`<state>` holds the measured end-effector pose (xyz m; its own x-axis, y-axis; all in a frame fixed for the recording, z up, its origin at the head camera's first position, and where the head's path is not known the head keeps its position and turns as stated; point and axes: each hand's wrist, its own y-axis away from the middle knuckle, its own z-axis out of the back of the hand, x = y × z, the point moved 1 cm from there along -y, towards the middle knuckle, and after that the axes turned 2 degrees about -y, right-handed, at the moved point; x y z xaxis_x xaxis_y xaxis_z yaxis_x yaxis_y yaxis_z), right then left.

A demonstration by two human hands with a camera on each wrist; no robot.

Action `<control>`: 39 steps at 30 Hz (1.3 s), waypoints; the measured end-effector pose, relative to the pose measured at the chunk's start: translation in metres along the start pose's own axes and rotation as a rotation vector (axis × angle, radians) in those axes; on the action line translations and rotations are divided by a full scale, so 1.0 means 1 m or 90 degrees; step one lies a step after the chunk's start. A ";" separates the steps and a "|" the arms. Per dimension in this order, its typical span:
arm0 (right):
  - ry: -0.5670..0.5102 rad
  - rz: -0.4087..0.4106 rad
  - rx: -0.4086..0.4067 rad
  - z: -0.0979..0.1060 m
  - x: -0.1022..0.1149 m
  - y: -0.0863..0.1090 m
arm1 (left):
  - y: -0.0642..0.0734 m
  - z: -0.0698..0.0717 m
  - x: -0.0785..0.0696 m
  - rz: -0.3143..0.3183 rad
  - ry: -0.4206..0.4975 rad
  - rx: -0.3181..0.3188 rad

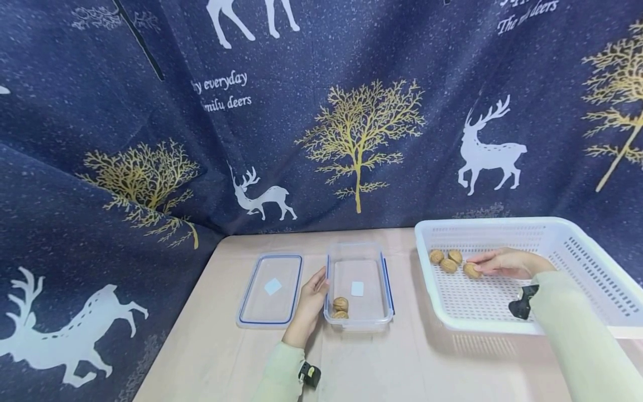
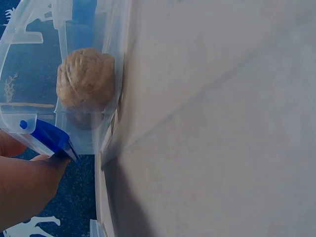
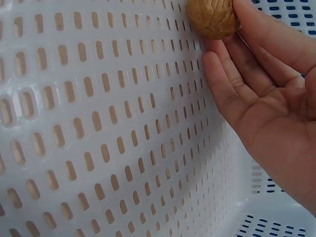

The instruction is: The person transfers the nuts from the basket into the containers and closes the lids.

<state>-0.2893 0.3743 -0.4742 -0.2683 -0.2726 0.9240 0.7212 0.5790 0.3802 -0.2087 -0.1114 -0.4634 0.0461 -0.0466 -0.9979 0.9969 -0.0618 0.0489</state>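
In the head view, my right hand (image 1: 507, 263) reaches into the white basket and pinches a walnut (image 1: 471, 271) between thumb and fingertips, close over the basket floor. The right wrist view shows the same walnut (image 3: 213, 18) at the fingertips of the right hand (image 3: 266, 98). Several other walnuts (image 1: 449, 265) lie to its left. My left hand (image 1: 312, 298) rests along the left side of a clear plastic container (image 1: 372, 321), its thumb by a blue latch (image 2: 49, 136). Two walnuts sit in the container's near left corner; one walnut (image 2: 85, 79) fills much of the left wrist view.
A clear lid (image 1: 258, 296) with a blue seal lies flat left of the container. The perforated basket (image 1: 437, 307) stands at the table's right. Behind the pale table (image 1: 382, 368) hangs a dark blue cloth (image 1: 402, 184) printed with deer and trees.
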 end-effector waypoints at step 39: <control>0.000 0.131 -0.180 -0.016 0.047 -0.018 | -0.009 0.002 0.015 -0.005 -0.001 0.000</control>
<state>-0.3044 0.3383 -0.4379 -0.0988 -0.1728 0.9800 0.9085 0.3862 0.1597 -0.2170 -0.1132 -0.4787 0.0383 -0.0481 -0.9981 0.9973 -0.0615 0.0412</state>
